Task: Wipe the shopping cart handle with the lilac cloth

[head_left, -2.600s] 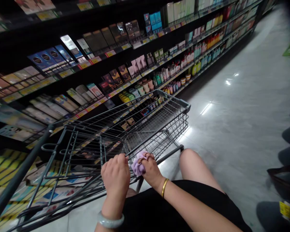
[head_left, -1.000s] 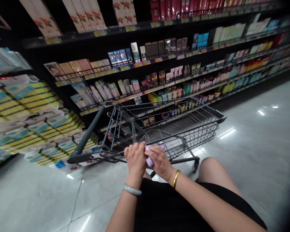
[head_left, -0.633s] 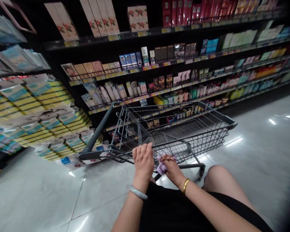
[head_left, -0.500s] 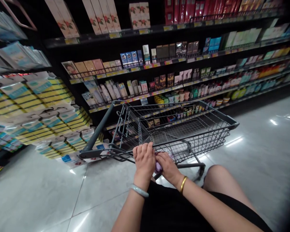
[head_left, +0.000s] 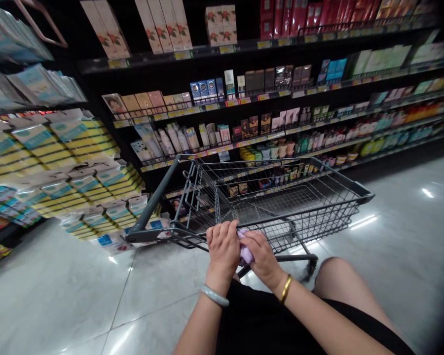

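My left hand (head_left: pixel 223 248), with a pale bangle at the wrist, is closed over the near side rim of a dark wire shopping cart (head_left: pixel 320 212). Just right of it, my right hand (head_left: pixel 261 256), under a gold bangle, grips a crumpled light-purple cloth (head_left: pixel 246 253) against the same rim. Part of the cloth is hidden under the fingers. The cart stands sideways in front of me, its push handle (head_left: pixel 153 199) off to the left, and the shelves show through its wire sides.
Behind the cart runs a long shelf rack (head_left: pixel 244 101) of boxes and bottles. Yellow-and-white packs (head_left: pixel 77 185) are stacked at the left, below hanging pouches (head_left: pixel 37 88). Grey tiled floor (head_left: pixel 70 291) lies around, and my bare knee (head_left: pixel 336 276) shows at the lower right.
The view has shifted slightly, so the shelves and cart appear a little further right. My right hand has turned a bit away from the left one, and more of the purple cloth shows.
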The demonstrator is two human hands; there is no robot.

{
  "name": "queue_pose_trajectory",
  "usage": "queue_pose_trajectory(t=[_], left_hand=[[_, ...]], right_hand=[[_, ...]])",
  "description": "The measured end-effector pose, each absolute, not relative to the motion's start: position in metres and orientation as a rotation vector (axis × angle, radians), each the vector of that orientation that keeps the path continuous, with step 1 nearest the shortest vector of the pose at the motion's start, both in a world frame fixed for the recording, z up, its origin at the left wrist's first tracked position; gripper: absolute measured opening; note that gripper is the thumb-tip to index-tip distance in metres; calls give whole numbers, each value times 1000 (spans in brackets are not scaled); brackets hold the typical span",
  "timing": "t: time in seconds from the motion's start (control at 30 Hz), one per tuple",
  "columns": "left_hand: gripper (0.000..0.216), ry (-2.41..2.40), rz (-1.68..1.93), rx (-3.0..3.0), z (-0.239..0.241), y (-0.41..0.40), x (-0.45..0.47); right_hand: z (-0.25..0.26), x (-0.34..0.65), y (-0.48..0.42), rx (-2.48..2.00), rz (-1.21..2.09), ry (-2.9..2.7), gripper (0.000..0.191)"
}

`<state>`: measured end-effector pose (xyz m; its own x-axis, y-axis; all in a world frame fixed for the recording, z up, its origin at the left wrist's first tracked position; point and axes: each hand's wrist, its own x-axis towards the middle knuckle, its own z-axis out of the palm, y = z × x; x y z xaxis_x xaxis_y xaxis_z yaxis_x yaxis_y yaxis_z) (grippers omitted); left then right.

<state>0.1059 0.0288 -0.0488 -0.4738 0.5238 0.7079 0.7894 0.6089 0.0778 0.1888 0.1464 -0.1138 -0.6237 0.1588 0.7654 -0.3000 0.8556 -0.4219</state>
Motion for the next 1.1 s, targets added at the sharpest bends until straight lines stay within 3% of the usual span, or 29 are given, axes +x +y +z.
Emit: queue_pose_trajectory(t=[0.4, 0.63, 0.83, 1.0, 1.1], left_hand=[[38, -2211, -526, -1086, -51, 26, 104], [39, -2214, -528, -1097, -46, 24, 106], [36, -2264, -550, -1070, -33, 29, 116], [35, -2305, -506, -1055, -33, 31, 116], [41, -2269, -489, -1120, -34, 26, 113]], right_hand=[[-33, 190, 165, 101, 365, -2049, 42], [-24, 189, 177, 61, 458, -2476, 47], [-3, 193, 201, -385, 321, -2555, 28], [-9, 181, 168, -69, 421, -2474, 38], [-9, 180, 170, -69, 519, -2518, 34]])
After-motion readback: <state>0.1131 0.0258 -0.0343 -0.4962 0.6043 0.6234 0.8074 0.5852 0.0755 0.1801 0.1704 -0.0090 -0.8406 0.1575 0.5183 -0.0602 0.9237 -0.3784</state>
